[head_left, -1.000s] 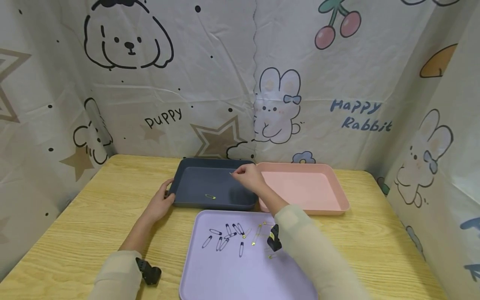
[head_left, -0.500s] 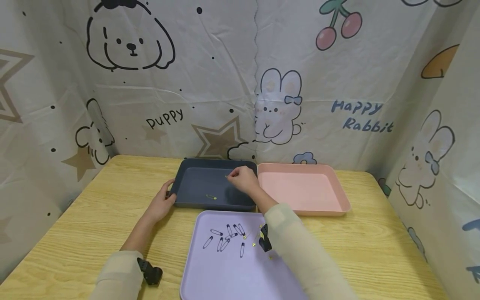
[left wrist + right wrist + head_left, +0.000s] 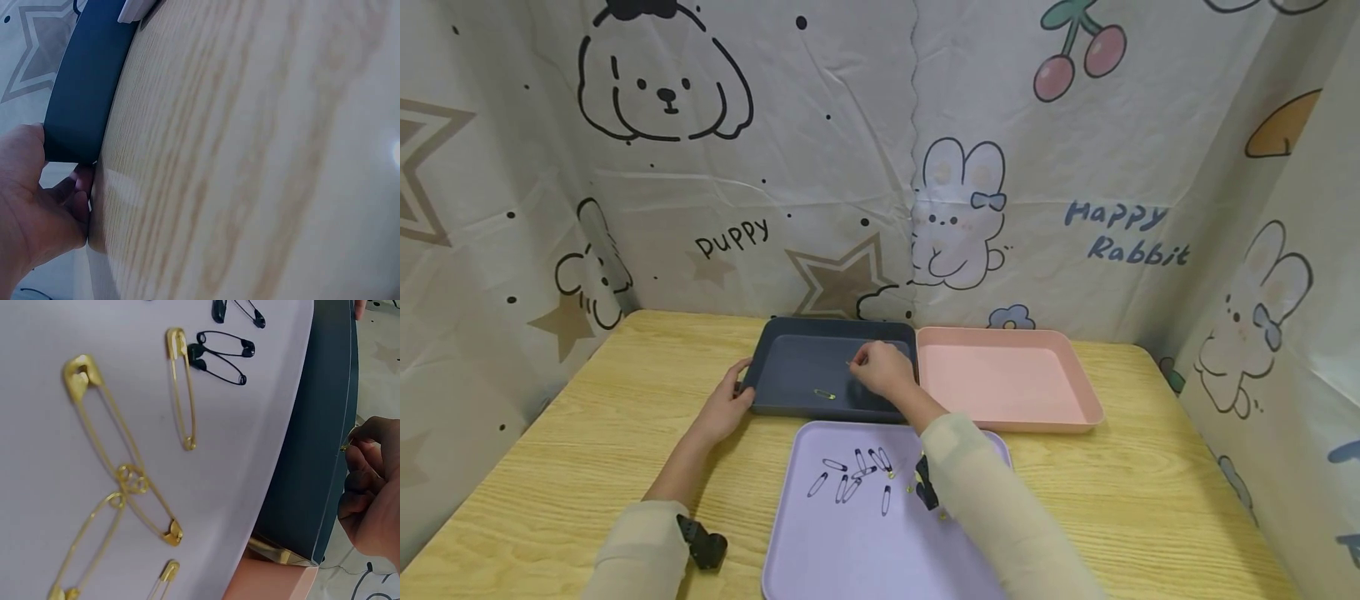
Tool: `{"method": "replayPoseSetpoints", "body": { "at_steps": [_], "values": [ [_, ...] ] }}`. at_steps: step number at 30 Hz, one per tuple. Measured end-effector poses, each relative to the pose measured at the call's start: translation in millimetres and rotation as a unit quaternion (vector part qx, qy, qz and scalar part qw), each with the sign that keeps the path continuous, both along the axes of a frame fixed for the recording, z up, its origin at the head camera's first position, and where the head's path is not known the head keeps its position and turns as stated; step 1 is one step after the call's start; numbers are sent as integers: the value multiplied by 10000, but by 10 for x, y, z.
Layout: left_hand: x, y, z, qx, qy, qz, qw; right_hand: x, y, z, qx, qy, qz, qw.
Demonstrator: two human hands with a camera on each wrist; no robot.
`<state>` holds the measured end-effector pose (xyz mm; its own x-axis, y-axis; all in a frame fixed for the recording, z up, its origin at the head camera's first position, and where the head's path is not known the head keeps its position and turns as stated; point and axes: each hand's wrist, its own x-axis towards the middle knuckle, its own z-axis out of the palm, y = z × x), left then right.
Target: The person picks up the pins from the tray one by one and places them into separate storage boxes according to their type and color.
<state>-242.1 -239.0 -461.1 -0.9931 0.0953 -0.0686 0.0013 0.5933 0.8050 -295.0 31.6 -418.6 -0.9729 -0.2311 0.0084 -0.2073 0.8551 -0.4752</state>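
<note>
Biggest risk imo is the pinch: right hand (image 3: 882,369) has thumb and fingertips closed on a skinny gold safety pin (image 3: 345,448), held over the navy tray (image 3: 797,367), right of its middle. With that little to grip, it could slip early and maybe bounce off the rim. The left hand (image 3: 726,408) grips that tray by its left edge, near the front corner, so a tug there might slide the gold pin (image 3: 824,394) lying near the front edge. Also, the right sleeve (image 3: 1000,508) crosses the lavender tray's (image 3: 842,550) right side; if it dips, it could drag stuff. That tray has black safety pins (image 3: 817,485) toward its far edge plus loose gold pins (image 3: 177,387), 2 of them overlapping. Pink tray (image 3: 1007,375), off navy's right edge: no pins showing.
</note>
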Motion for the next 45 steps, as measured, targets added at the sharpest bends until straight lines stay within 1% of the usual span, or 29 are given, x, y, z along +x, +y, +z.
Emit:
{"method": "replayPoseSetpoints", "body": {
  "at_steps": [12,19,27,38,45],
  "values": [
    [-15,0,-22,-15,42,11,10000,10,27,-43,260,189,76,9995],
    [-14,14,2,-4,27,-43,10000,-5,103,-64,255,216,114,9994],
    [-9,10,7,-9,4,-50,10000,-7,227,-24,285,308,269,9988],
    [9,16,17,-36,-60,-43,10000,100,370,68,9,284,364,9989],
    [3,18,26,-67,-41,-40,10000,201,486,128,72,336,523,9980]
  ]
}}
